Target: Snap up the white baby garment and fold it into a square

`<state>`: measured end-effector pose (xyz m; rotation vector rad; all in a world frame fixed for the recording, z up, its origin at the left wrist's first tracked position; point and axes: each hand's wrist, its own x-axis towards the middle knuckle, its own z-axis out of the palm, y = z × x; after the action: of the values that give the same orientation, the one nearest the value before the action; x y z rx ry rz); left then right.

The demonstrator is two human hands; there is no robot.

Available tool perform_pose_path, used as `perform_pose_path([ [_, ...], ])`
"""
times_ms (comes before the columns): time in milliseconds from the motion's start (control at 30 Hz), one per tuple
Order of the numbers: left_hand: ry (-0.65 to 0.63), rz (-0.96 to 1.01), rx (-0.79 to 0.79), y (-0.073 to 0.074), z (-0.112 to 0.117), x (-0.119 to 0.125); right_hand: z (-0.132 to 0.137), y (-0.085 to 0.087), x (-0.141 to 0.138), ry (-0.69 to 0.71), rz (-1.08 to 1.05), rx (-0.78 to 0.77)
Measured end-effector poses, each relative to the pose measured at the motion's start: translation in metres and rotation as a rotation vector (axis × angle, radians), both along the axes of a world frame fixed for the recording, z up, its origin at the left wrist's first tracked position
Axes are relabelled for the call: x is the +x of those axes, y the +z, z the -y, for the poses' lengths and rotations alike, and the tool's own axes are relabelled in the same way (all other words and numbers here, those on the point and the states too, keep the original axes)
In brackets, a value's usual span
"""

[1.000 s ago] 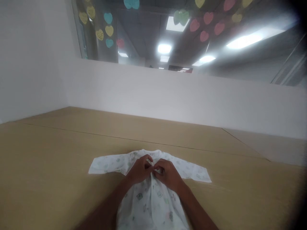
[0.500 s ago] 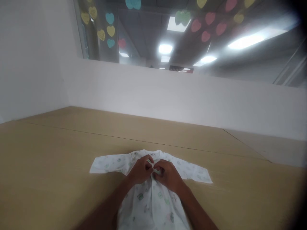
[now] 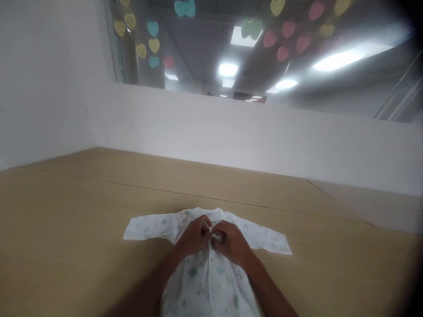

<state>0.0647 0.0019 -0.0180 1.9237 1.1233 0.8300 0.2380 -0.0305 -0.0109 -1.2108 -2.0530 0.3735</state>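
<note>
A white long-sleeved baby garment [image 3: 208, 286] with a small pastel print lies flat on a tan table [image 3: 82, 211], its sleeves spread to both sides. My left hand [image 3: 194, 235] and my right hand [image 3: 231, 243] meet just below the collar [image 3: 211, 212]. Fingers of both hands pinch the fabric of the front opening there. The hands hide the upper chest of the garment, so I cannot tell whether it has a button or snap.
A seam runs across the table behind the garment. A white wall [image 3: 231, 136] stands along the table's far side. Above it, a glass panel [image 3: 205, 53] carries several colored paper hearts and reflects ceiling lights.
Both hands stay at the garment's front, with only small finger shifts. The garment has not visibly moved, and the view has tilted slightly.
</note>
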Motion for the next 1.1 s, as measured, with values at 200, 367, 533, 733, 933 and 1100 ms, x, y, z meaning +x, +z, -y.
perform_pose_path([
  [200,0.014,-0.032,0.034,-0.0003,0.0006,-0.0005,-0.0004,-0.0004,0.0017,0.001,0.024,-0.006],
  [367,0.047,-0.188,0.146,0.0004,0.0046,-0.0011,-0.0029,-0.0068,0.0054,-0.027,0.056,0.000],
  [533,0.040,-0.275,0.164,0.0026,0.0052,-0.0020,-0.0033,-0.0037,0.0076,-0.022,0.053,0.014],
  [733,0.031,-0.279,0.190,0.0015,0.0034,-0.0014,-0.0019,-0.0005,0.0051,0.066,0.066,0.012],
  [933,0.030,-0.292,0.193,0.0009,0.0036,-0.0016,-0.0026,-0.0050,0.0065,0.032,0.101,0.004],
  [1100,0.026,-0.302,0.197,0.0008,0.0028,-0.0015,-0.0030,-0.0035,0.0058,0.038,0.087,0.012],
])
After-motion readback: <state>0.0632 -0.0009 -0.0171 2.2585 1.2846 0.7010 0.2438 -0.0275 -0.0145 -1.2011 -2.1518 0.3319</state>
